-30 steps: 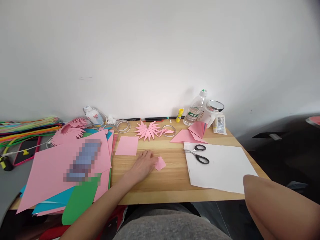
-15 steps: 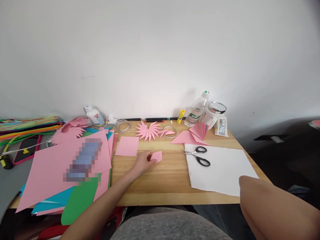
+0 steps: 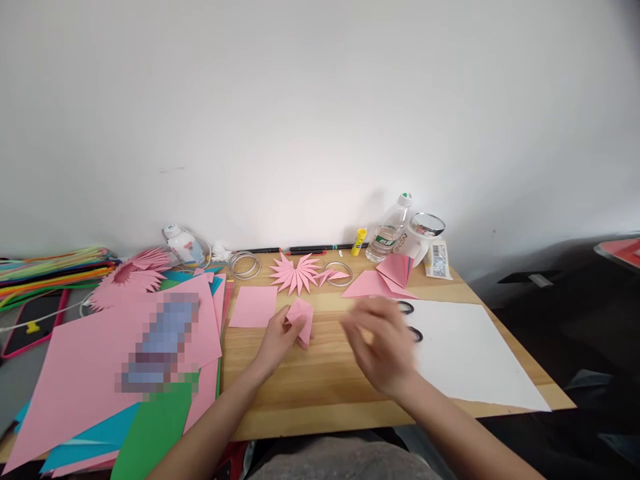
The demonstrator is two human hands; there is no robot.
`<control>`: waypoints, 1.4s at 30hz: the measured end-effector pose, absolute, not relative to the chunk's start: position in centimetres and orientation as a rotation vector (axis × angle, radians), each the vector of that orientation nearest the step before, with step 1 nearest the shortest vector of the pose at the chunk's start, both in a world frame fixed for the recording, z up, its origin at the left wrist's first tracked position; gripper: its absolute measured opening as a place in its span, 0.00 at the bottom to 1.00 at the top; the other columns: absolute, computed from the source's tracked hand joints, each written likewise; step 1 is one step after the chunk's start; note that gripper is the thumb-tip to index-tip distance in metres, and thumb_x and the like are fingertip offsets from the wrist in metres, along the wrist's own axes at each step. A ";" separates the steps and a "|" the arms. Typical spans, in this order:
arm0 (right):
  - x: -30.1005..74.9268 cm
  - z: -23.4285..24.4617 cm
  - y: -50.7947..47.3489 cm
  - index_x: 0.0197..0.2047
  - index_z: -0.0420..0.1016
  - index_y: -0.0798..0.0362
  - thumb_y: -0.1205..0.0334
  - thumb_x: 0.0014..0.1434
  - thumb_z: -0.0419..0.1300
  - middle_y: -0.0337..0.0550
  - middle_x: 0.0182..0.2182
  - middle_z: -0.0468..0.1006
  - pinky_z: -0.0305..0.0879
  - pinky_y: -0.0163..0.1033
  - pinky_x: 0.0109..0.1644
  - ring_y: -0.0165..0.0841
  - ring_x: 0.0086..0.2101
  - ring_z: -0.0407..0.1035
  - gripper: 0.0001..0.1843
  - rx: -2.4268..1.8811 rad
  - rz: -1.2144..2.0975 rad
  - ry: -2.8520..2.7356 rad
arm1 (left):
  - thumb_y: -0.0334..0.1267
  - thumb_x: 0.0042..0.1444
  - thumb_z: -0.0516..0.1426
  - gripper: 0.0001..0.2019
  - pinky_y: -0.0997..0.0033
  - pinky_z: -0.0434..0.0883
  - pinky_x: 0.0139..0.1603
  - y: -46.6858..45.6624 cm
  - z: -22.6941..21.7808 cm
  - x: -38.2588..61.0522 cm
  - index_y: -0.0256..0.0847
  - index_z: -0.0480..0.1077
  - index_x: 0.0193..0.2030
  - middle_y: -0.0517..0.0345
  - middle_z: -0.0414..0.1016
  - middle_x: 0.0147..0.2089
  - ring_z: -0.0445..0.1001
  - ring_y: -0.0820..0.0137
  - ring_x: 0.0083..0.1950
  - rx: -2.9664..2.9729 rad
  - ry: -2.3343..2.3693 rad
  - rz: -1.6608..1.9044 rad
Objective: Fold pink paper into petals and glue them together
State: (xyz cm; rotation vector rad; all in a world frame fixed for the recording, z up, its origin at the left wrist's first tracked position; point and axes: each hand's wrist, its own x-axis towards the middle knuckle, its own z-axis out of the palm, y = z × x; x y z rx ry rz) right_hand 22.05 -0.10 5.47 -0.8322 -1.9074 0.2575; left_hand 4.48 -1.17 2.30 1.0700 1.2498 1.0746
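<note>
One folded pink paper [image 3: 304,313], small, raised above the middle of the wooden table [image 3: 310,387]; pinched between thumb and fingers of the left hand [image 3: 277,341]. Gripped from the left, probably to keep the layers together while leaving the right side accessible.

One right hand [image 3: 383,343], farther right, apart from the folded paper, fingers loosely curled. Badly blurred; impossible to tell if pinching anything.

One pink square [image 3: 253,307], flat, just beyond the left hand; seemingly separated from the larger stock for easy reach.

One spiky pink fan [image 3: 295,273], far side, points spread outward; likely set back out of the way of both hands.

One glue stick [image 3: 359,243], upright near the wall, presumably stood on end to save space.

One pair of scissors [image 3: 421,335], at the left part of a white sheet [image 3: 480,360]; blades hidden behind the right hand, only parts of the black loops visible.

Several coloured sheets [image 3: 90,353], overlapping at left, pink uppermost, green and blue beneath; lower layers mostly covered, count uncertain.

One pixelated patch [image 3: 160,343] over the pink top sheet; contents unreadable. Folded paper partly masked by the left thumb, layer count indistinct. Both forearms cut off at the near edge of view.
</note>
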 end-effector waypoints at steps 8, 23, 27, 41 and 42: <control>18.0 -0.1 3.4 0.32 0.73 0.54 0.55 0.53 0.60 0.41 0.28 0.75 0.66 0.37 0.35 0.32 0.30 0.69 0.11 -0.921 1.357 -1.576 | 0.45 0.45 0.60 0.13 0.75 0.64 0.19 0.1 1.1 3.4 0.35 0.69 0.27 0.63 0.68 0.19 0.67 0.73 0.18 1.161 1.328 1.044; 17.8 -1.8 2.8 0.33 0.75 0.56 0.53 0.47 0.63 0.43 0.29 0.77 0.65 0.36 0.34 0.31 0.29 0.69 0.15 -1.042 1.442 -1.409 | 0.42 0.43 0.63 0.17 0.77 0.64 0.21 0.1 -0.7 2.8 0.35 0.70 0.38 0.61 0.72 0.23 0.68 0.75 0.20 0.994 1.277 1.179; 17.7 -1.6 2.9 0.32 0.76 0.56 0.53 0.45 0.64 0.43 0.28 0.77 0.65 0.36 0.33 0.32 0.28 0.69 0.16 -1.072 1.476 -1.349 | 0.42 0.43 0.63 0.14 0.79 0.64 0.20 0.0 -0.7 3.2 0.38 0.68 0.34 0.67 0.68 0.19 0.67 0.76 0.19 1.016 1.297 1.260; 18.1 -1.0 2.9 0.32 0.79 0.52 0.56 0.50 0.63 0.45 0.29 0.79 0.66 0.38 0.36 0.35 0.30 0.71 0.09 -1.050 1.243 -1.502 | 0.38 0.41 0.64 0.08 0.74 0.70 0.25 -0.3 -0.3 4.0 0.37 0.77 0.29 0.56 0.77 0.27 0.70 0.73 0.21 1.018 1.442 1.337; 18.2 -1.0 2.9 0.32 0.79 0.51 0.56 0.50 0.63 0.45 0.29 0.78 0.66 0.38 0.35 0.34 0.30 0.71 0.09 -1.044 1.212 -1.536 | 0.38 0.42 0.64 0.08 0.74 0.70 0.25 -0.2 -0.3 4.1 0.37 0.77 0.28 0.56 0.77 0.27 0.70 0.73 0.21 1.022 1.442 1.334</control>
